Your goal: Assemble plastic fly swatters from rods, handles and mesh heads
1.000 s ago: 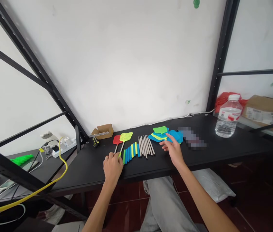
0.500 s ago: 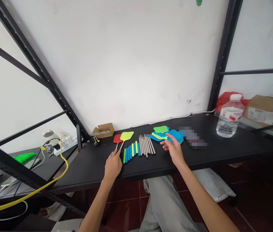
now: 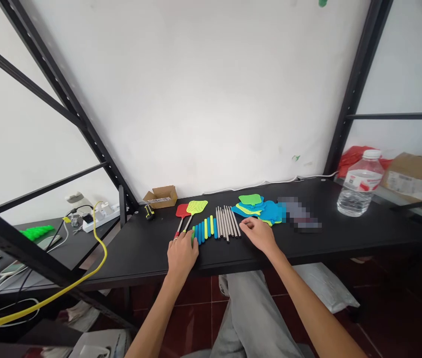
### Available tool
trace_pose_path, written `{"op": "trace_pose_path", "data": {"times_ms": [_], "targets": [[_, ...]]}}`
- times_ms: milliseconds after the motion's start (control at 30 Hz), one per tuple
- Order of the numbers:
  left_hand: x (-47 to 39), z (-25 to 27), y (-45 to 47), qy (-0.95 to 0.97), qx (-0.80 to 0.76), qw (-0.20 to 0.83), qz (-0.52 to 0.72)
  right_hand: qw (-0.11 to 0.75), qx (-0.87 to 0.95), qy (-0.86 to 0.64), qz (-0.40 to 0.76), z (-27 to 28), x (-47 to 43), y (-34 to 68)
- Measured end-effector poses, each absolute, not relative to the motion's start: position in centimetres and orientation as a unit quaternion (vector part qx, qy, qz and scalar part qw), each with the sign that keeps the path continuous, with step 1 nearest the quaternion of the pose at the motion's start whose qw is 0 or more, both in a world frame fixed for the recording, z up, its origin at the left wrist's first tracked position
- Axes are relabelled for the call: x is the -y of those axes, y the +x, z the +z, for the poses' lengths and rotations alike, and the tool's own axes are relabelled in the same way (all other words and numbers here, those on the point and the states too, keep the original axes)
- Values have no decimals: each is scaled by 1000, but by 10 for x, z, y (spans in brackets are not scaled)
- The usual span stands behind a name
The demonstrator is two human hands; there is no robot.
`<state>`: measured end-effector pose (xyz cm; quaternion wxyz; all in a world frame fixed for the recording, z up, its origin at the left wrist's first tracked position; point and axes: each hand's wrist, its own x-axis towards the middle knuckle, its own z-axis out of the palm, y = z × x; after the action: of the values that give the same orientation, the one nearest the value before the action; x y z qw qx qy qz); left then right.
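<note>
Two fly swatters, one with a red head (image 3: 182,210) and one with a yellow head (image 3: 197,207), lie side by side on the black table (image 3: 144,258). My left hand (image 3: 183,253) is at their lower ends, its fingers closed around a green handle (image 3: 193,235). Beside it runs a row of blue and yellow handles (image 3: 206,228), then several thin metal rods (image 3: 227,222). My right hand (image 3: 260,233) is closed, fingertips together beside the rightmost rod; what they pinch is unclear. Behind it lies a pile of loose blue, green and yellow swatter heads (image 3: 266,209).
A small open cardboard box (image 3: 161,197) and a black-and-yellow object (image 3: 149,213) stand at the back left. To the right are a blurred-out item (image 3: 298,214), a water bottle (image 3: 360,184) and a cardboard parcel (image 3: 412,179). A yellow cable (image 3: 101,248) crosses the left side.
My left hand has shifted from the swatter handles rightward to the green handle. My right hand has come down and left from above the swatter heads to the rods, its fingers closing.
</note>
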<state>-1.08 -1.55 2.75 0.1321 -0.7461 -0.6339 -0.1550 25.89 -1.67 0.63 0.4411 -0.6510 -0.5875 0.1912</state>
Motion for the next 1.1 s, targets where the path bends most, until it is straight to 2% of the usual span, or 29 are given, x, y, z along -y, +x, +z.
{"op": "trace_pose_path", "data": {"times_ms": [200, 433, 567, 767, 933, 1100], "targets": [[10, 29, -8, -740, 648, 83, -158, 332, 606, -716, 99, 11, 11, 245], [5, 32, -8, -729, 665, 36, -160, 255, 640, -721, 80, 17, 9, 244], [4, 32, -9, -734, 657, 28, -171, 292, 632, -710, 106, 16, 13, 250], [4, 33, -8, -714, 655, 17, -249, 398, 617, -642, 222, 9, 12, 266], [2, 33, 12, -757, 565, -4, -328, 485, 588, -571, 305, 3, 7, 277], [7, 30, 54, -800, 482, -37, -354, 519, 570, -531, 352, 2, 9, 278]]}}
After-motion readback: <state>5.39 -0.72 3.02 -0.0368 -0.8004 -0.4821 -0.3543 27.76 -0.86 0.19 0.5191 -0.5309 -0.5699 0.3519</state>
